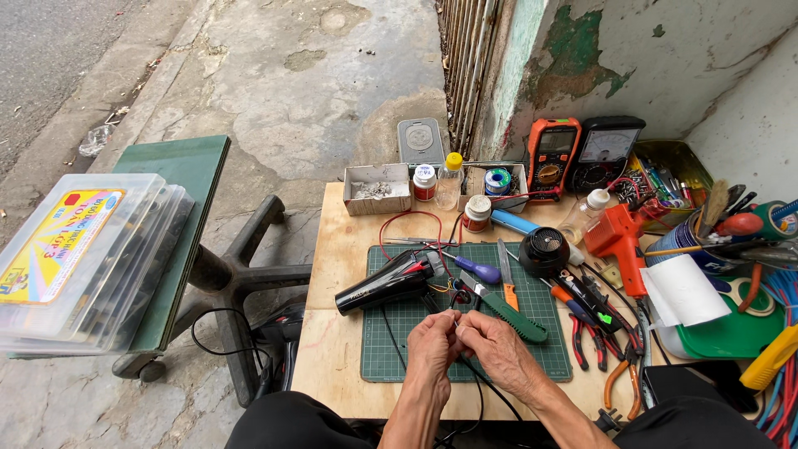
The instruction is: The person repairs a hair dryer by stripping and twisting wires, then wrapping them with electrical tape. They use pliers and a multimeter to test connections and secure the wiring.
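My left hand (432, 345) and my right hand (497, 349) meet over the near part of a green cutting mat (391, 345). Their fingertips pinch a thin black wire (465, 370) between them. The wire runs back toward an opened black hair dryer (386, 284) lying on the mat's far left, with red and black leads trailing from it. A blue-handled screwdriver (475, 268), an orange-handled knife (507, 291) and a green-handled tool (511, 316) lie just beyond my hands.
Pliers and cutters (594, 328) lie right of the mat. At the table's back stand small jars, a box of parts (376, 189), an orange multimeter (551, 154) and an analogue meter (607, 150). An orange glue gun (617, 241), tool cups and cables crowd the right. Clear plastic boxes (79, 258) sit on a green stand at left.
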